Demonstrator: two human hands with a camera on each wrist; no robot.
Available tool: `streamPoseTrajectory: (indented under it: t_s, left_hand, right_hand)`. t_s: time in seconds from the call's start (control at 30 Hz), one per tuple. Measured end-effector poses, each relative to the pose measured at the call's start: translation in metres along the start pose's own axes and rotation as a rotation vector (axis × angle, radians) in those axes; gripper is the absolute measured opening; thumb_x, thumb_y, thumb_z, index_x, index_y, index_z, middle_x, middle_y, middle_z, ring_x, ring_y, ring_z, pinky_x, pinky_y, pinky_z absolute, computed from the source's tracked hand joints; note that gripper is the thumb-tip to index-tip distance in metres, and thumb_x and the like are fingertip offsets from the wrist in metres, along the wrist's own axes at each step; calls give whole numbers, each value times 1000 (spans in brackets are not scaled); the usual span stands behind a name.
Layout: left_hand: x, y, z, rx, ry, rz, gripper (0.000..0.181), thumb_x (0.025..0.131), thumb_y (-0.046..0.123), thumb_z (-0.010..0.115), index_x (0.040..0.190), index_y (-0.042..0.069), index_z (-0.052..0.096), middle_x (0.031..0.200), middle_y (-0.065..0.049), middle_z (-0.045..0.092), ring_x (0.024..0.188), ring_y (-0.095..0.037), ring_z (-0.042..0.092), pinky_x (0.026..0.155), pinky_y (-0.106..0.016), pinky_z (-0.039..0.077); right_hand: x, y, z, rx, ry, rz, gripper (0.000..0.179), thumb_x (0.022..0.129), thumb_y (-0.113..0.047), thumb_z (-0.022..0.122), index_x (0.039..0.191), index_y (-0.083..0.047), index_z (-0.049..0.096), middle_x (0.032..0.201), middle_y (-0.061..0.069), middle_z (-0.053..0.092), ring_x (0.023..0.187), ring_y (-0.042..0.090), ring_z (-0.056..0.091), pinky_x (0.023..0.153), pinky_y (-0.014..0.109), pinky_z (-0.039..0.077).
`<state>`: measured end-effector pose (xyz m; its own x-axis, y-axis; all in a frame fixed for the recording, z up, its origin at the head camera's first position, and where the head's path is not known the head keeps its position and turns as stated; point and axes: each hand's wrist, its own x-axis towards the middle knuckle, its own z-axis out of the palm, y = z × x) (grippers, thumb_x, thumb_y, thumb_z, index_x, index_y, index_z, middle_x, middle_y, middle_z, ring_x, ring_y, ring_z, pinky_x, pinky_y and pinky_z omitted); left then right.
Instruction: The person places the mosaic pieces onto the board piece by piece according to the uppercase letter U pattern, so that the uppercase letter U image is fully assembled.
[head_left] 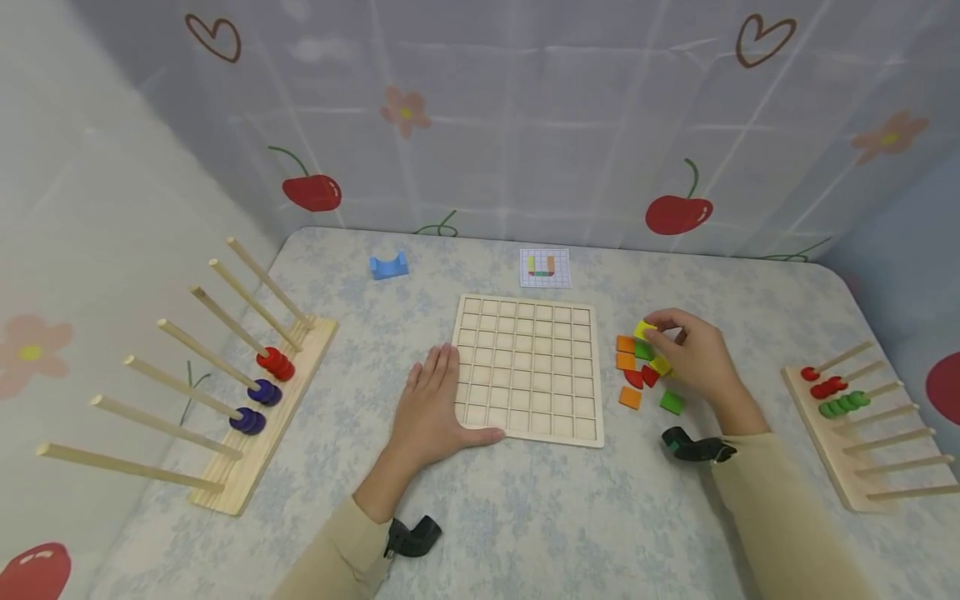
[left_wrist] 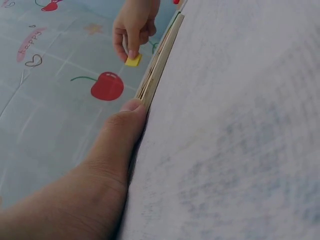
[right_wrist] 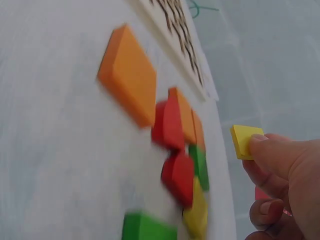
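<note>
A grid board (head_left: 527, 373) is lying flat, the straight-fingered left hand (head_left: 429, 415) touching its near-left corner. The right hand (head_left: 693, 352) is pinching a yellow tile (right_wrist: 243, 142) above loose tiles (head_left: 630, 397): seemingly picking, the next move likely calling for squaring it over the grid.

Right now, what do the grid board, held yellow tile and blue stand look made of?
Grid board: likely bare wood, matte, from its pale tan colour.
Yellow tile: possibly painted wood or plastic, fairly matte; its even colour shows no grain.
Blue stand: perhaps plastic, smooth-looking, from its uniform colour.
</note>
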<state>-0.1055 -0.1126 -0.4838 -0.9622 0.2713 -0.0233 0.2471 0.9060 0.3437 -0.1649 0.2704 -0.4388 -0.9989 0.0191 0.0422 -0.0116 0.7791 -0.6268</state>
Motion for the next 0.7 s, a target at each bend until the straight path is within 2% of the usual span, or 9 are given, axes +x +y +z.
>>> streamPoseTrajectory:
  t_s: [0.13,0.37,0.5,0.6,0.7]
  left_hand:
    - [0,0,0,2,1,-7,144,60,97,53,160,7,1,168,-10,4,157,-23,0,127,-46,5]
    - [1,1,0,-6,-2,-26,144,59,96,54,160,8,1,168,-10,5,157,-24,1,127,-46,6]
    - [1,2,0,-2,-1,-28,144,59,97,54,160,8,1,168,-10,5,157,-24,2,127,-47,7]
    - [2,1,2,-3,-3,-31,145,58,98,52,160,9,0,168,-9,5,157,-23,1,127,-46,6]
    - [2,1,3,3,-8,-34,145,58,100,49,160,9,-1,169,-8,4,157,-22,0,127,-45,5]
  right_hand:
    - [7,-15,10,39,-13,-23,28,98,-28,63,121,-12,66,109,10,62,75,23,46,52,32,43]
    - [20,-43,30,94,-90,-98,26,98,-29,64,118,-14,69,108,10,65,68,24,47,51,28,43]
    - [28,-60,43,156,-138,-107,23,97,-27,65,117,-16,70,110,7,67,73,24,48,60,31,45]
    - [32,-72,53,207,-163,-129,23,97,-26,66,117,-15,71,111,7,69,83,23,53,72,34,46]
    - [35,-81,62,239,-180,-135,24,97,-25,66,117,-14,71,114,6,69,88,23,55,76,36,46]
